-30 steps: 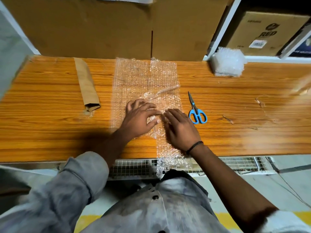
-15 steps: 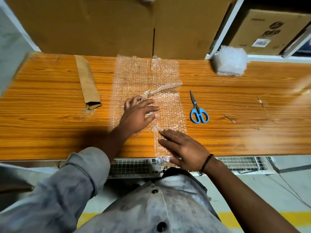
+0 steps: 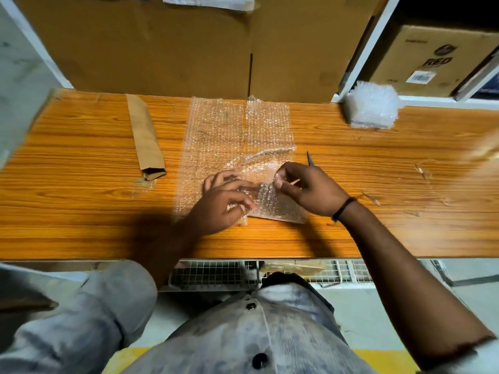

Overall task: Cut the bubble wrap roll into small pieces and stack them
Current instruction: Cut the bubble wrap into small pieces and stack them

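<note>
A clear bubble wrap sheet (image 3: 229, 130) lies flat across the middle of the wooden table (image 3: 81, 206). Its near end is folded up over the sheet as a flap (image 3: 272, 203). My left hand (image 3: 224, 203) pinches that flap at its left edge. My right hand (image 3: 310, 190) pinches the flap's top right edge, lifted a little off the table. The scissors (image 3: 310, 158) lie just behind my right hand, only the blade tip showing. A stack of cut bubble wrap pieces (image 3: 371, 106) sits at the back right of the table.
A flattened brown paper sleeve (image 3: 145, 139) lies left of the sheet. Large cardboard boxes (image 3: 175, 47) stand against the table's back edge, a white shelf frame (image 3: 361, 47) with a box beside them. A wire mesh tray (image 3: 216, 273) hangs under the table's near edge.
The strip that hung over the table's near edge has been pulled up and folded onto the sheet. My right hand moved from the near edge up to the flap; both hands now pinch it.
</note>
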`<state>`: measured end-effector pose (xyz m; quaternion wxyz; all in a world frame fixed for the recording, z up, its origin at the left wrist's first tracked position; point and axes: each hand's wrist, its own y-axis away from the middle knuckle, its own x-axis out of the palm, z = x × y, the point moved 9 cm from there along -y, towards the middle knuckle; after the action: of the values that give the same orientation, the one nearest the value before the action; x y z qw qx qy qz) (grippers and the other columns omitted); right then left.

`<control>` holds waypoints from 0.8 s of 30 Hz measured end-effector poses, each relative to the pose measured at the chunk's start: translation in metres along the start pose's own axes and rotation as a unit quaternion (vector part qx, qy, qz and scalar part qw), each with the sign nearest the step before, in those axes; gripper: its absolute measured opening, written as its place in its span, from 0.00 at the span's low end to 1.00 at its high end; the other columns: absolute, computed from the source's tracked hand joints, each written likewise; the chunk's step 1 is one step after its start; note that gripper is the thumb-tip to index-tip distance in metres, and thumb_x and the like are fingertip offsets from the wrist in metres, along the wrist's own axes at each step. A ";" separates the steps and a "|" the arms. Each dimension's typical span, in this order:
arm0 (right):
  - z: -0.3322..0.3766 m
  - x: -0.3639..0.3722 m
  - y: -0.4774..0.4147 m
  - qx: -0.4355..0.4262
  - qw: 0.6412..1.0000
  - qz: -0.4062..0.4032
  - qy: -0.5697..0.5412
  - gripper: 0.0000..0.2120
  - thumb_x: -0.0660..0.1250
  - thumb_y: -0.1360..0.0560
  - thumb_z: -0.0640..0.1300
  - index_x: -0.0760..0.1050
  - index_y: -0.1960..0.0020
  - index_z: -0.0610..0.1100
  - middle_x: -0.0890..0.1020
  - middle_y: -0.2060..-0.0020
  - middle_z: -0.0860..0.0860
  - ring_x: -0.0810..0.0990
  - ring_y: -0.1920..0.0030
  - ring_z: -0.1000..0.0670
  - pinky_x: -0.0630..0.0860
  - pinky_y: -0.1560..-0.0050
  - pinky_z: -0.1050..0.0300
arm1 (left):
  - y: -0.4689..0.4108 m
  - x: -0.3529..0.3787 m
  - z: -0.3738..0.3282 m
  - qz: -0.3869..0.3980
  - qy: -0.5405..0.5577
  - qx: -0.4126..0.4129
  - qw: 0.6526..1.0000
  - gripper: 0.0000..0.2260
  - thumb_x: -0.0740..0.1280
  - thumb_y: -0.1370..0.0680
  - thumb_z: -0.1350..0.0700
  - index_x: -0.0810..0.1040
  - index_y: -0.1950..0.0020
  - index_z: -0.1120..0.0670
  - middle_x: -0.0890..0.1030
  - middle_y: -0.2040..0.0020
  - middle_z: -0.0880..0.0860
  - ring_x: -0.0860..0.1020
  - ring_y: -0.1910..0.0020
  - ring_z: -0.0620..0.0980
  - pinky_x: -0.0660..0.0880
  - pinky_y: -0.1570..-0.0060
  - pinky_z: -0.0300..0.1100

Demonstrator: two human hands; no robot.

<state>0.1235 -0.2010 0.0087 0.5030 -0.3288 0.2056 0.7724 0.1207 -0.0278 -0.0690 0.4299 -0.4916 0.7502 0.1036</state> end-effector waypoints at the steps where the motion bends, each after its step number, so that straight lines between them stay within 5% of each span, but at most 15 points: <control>1: -0.003 -0.001 -0.011 0.008 1.000 0.008 0.006 0.05 0.68 0.18 0.46 0.77 0.53 0.47 0.83 0.57 0.50 0.82 0.53 0.47 0.77 0.52 0.49 | 0.003 0.001 -0.002 0.005 0.008 0.003 1.000 0.05 0.68 0.22 0.50 0.85 0.53 0.43 0.73 0.33 0.28 0.62 0.25 0.45 0.51 0.32 0.52; 10: -0.038 0.026 -0.085 0.044 0.985 0.059 0.154 0.03 0.70 0.22 0.41 0.82 0.52 0.44 0.85 0.56 0.46 0.82 0.52 0.43 0.76 0.53 0.51 | 0.013 -0.003 -0.001 -0.076 -0.002 -0.057 0.995 0.14 0.69 0.24 0.37 0.84 0.61 0.44 0.79 0.39 0.35 0.66 0.27 0.45 0.53 0.31 0.50; 13: -0.038 0.020 -0.081 0.050 0.969 -0.036 0.238 0.12 0.71 0.23 0.45 0.81 0.40 0.48 0.82 0.43 0.45 0.78 0.40 0.39 0.75 0.43 0.44 | 0.012 -0.001 0.001 -0.075 -0.019 -0.073 0.994 0.13 0.70 0.26 0.36 0.82 0.63 0.42 0.79 0.40 0.34 0.65 0.27 0.45 0.53 0.32 0.51; 17: -0.005 0.012 -0.028 -0.031 0.939 -0.219 0.262 0.10 0.69 0.23 0.45 0.79 0.43 0.45 0.79 0.47 0.45 0.75 0.46 0.38 0.73 0.50 0.43 | 0.012 -0.003 -0.003 -0.087 -0.029 -0.089 0.992 0.14 0.69 0.26 0.35 0.81 0.64 0.43 0.79 0.42 0.35 0.67 0.29 0.46 0.55 0.34 0.51; 24: -0.004 0.055 0.050 -0.088 0.963 -0.129 0.221 0.24 0.71 0.24 0.53 0.74 0.32 0.43 0.75 0.37 0.44 0.72 0.37 0.44 0.69 0.39 0.46 | 0.016 -0.015 -0.004 -0.121 -0.087 -0.089 0.985 0.12 0.73 0.28 0.43 0.75 0.65 0.45 0.79 0.47 0.39 0.72 0.35 0.49 0.62 0.38 0.54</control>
<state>0.0639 -0.1891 -0.0344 0.5092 -0.5580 0.1989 0.6243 0.1080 -0.0122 -0.0597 0.4569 -0.6042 0.6330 0.1597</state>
